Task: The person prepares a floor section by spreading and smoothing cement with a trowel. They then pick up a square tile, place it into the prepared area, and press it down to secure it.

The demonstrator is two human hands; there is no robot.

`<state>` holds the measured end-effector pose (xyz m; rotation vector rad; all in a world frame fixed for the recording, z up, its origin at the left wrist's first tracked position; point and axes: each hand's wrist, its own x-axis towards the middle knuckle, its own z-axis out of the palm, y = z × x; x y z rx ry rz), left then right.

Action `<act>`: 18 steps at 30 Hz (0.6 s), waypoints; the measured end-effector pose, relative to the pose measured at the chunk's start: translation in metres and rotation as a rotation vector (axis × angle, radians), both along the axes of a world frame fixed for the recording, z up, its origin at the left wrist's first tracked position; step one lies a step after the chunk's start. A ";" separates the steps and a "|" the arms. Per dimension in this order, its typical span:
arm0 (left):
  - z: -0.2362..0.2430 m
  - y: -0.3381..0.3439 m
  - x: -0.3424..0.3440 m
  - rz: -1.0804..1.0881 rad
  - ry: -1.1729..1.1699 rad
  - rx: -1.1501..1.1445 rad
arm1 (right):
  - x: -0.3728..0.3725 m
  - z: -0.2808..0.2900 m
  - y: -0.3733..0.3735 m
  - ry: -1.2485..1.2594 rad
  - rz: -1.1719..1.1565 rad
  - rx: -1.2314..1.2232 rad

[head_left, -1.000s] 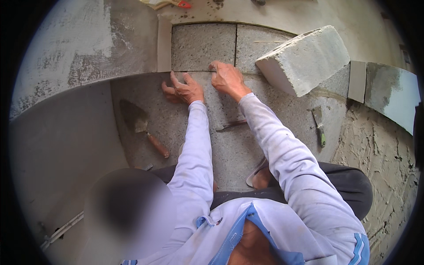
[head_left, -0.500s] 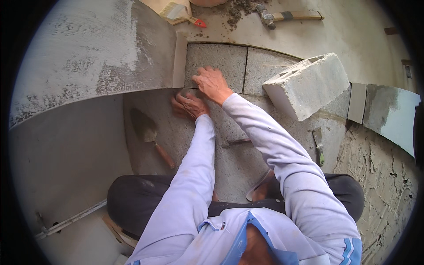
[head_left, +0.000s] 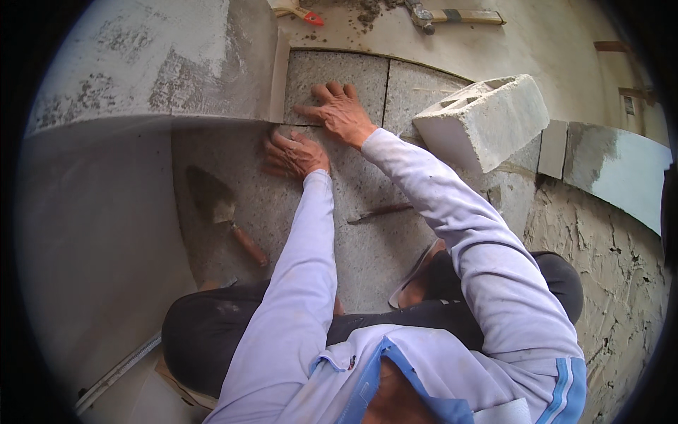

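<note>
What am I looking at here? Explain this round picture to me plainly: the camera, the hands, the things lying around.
A wide fisheye camera on a person's head looks down, so straight edges bend. No machine: two bare hands. The left hand presses flat on a grey speckled stone slab. The right hand lies flat on the grey stone tile just above the joint. Neither holds anything. Nearby lie a pointed trowel with a reddish handle, a pale hollow concrete block, a thin dark metal tool and a wooden-handled hammer.

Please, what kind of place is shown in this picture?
Probably a building site where stone slabs are being laid. Both hands, left hand and right hand, press on grey granite slabs; a trowel, a concrete block and rough mortar lie nearby.
</note>
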<state>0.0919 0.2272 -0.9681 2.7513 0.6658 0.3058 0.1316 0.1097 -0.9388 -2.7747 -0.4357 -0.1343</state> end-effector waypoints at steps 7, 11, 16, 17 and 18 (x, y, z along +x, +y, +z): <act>-0.015 0.011 -0.006 -0.076 -0.073 -0.108 | -0.044 0.020 0.036 -0.063 -0.038 0.198; -0.012 0.023 -0.013 -0.289 -0.211 -0.160 | -0.101 0.042 0.031 -0.016 0.182 0.448; 0.002 0.024 -0.012 -0.328 -0.099 0.059 | -0.132 0.050 -0.010 0.398 0.376 0.548; 0.004 0.022 -0.011 -0.317 -0.082 0.068 | -0.132 0.051 -0.012 0.351 0.381 0.603; 0.006 0.020 -0.011 -0.305 -0.061 0.079 | -0.131 0.051 -0.013 0.324 0.381 0.645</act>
